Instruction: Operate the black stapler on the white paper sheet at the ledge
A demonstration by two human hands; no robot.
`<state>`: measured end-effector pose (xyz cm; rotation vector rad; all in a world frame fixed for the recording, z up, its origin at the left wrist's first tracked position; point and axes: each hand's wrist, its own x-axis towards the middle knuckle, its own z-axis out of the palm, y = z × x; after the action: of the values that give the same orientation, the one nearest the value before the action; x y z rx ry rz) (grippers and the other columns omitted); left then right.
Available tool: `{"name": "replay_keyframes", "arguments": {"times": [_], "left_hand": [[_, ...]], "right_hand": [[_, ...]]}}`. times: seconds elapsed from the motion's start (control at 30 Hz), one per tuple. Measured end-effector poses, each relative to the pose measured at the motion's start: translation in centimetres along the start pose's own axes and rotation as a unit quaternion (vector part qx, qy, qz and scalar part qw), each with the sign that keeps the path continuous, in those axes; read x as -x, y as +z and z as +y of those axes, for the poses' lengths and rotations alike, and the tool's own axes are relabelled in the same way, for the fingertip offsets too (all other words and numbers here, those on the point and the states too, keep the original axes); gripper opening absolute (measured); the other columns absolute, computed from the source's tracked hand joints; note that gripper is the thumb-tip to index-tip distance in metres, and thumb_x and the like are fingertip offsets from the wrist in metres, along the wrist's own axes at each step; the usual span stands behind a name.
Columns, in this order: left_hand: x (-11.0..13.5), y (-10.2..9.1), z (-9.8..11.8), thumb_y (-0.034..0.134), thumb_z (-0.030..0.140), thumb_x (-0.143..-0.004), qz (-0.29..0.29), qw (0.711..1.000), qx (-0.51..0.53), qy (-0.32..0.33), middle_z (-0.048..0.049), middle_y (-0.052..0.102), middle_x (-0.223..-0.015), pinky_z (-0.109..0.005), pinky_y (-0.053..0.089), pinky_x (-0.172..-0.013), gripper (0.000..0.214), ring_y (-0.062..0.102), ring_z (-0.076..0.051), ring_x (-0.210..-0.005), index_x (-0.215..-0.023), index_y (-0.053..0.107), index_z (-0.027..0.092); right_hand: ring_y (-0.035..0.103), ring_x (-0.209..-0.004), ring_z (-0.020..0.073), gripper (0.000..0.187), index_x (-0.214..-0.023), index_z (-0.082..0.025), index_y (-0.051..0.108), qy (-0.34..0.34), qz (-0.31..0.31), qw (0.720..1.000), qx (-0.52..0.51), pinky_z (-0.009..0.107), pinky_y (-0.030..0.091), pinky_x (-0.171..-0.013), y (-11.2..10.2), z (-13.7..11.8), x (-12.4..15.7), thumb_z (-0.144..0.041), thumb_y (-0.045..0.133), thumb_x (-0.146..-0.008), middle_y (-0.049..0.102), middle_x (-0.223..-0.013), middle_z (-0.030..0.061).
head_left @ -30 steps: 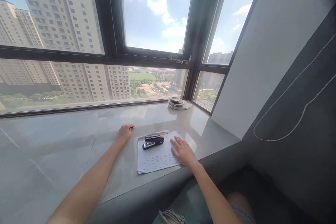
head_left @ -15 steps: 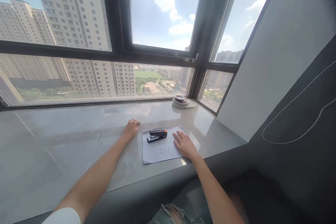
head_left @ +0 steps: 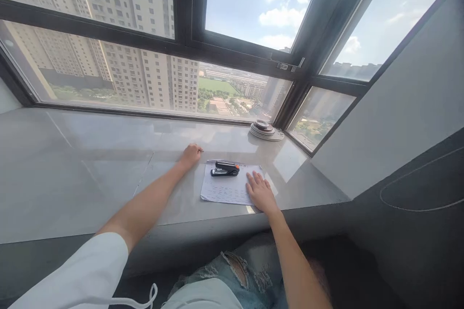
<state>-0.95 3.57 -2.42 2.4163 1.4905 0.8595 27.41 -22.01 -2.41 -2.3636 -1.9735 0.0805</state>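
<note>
Stapler [head_left: 225, 169], black with an orange end, lies on its side on the far part of the sheet of paper [head_left: 223, 192], untouched by either hand; the sheet itself lies flat on the grey stone sill [head_left: 90, 164], close to the sill's near edge; the right hand [head_left: 261, 193] rests open and palm down on the sheet's right edge, fingers spread and pointing away, just beside the stapler but not touching it; the left hand [head_left: 191, 154] sits on the bare stone just off the sheet's far left corner, curled into a loose fist, and whether it pinches anything small I cannot tell; what has changed over the last second is mostly the view, which has drawn back and dipped, so that a white sleeve [head_left: 79, 275] and torn jeans [head_left: 232, 270] now show nearer than the sheet; against the sheet both hands keep their places, the stapler has not shifted, and the sheet looks no more turned than the camera's own swing explains; so I judge the work is paused, with the paper pinned and nothing picked up; a stack of round plates [head_left: 266, 131] stands beyond the sheet, well apart, by the window frame [head_left: 290, 101].
</note>
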Motion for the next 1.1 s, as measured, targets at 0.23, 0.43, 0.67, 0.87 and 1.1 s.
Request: {"name": "replay_keyframes", "arguments": {"times": [0.23,0.43,0.67,0.87,1.1], "left_hand": [[0.3,-1.2,-0.5,0.058,0.006,-0.082,0.031,0.995,-0.055,-0.077,-0.0164,0.077,-0.098,-0.044,0.052,-0.100,0.028,0.070,-0.033,-0.104,-0.092,0.082,0.014],[0.3,-1.5,0.2,0.053,0.003,-0.084,0.053,0.997,-0.050,-0.012,-0.0135,0.071,-0.124,-0.041,0.050,-0.106,0.044,0.063,-0.029,-0.119,-0.119,0.076,0.017],[0.3,-1.1,-0.2,0.052,0.007,-0.086,-0.006,0.999,-0.040,0.022,-0.0120,0.076,-0.108,-0.039,0.053,-0.101,0.035,0.068,-0.028,-0.108,-0.099,0.082,0.019],[0.3,-1.3,-0.5,0.054,0.012,-0.088,0.024,0.998,-0.060,-0.021,-0.0163,0.075,-0.100,-0.040,0.054,-0.096,0.029,0.068,-0.032,-0.105,-0.095,0.081,0.016],[0.6,-1.4,-0.3,0.054,0.015,-0.088,0.029,0.996,-0.069,-0.037,-0.0152,0.074,-0.098,-0.041,0.053,-0.096,0.027,0.066,-0.032,-0.106,-0.095,0.080,0.018]], "right_hand": [[0.018,-0.159,0.0198,0.059,-0.164,-0.028,0.031,-0.036,0.005,0.999,-0.022,0.041,0.013,-0.127,-0.5,-0.1,-3.4,-0.044,0.023,-0.107,0.022,-0.172,0.0028],[0.016,-0.160,0.0204,0.059,-0.163,-0.028,0.031,-0.046,-0.002,0.998,-0.053,0.042,0.011,-0.127,-0.6,-0.4,-4.1,-0.044,0.021,-0.107,0.020,-0.173,0.0030],[0.016,-0.160,0.0201,0.060,-0.164,-0.028,0.031,-0.040,0.007,0.998,-0.053,0.043,0.010,-0.128,-0.3,-0.2,-3.4,-0.045,0.021,-0.107,0.020,-0.173,0.0024],[0.017,-0.160,0.0219,0.060,-0.164,-0.025,0.032,-0.030,0.016,0.998,-0.052,0.046,0.011,-0.128,-0.1,-0.6,-2.7,-0.043,0.022,-0.107,0.020,-0.173,0.0050],[0.016,-0.160,0.0220,0.060,-0.164,-0.026,0.031,-0.025,0.015,0.998,-0.056,0.045,0.011,-0.128,-0.2,-0.7,-2.2,-0.044,0.024,-0.107,0.019,-0.173,0.0043]]}}
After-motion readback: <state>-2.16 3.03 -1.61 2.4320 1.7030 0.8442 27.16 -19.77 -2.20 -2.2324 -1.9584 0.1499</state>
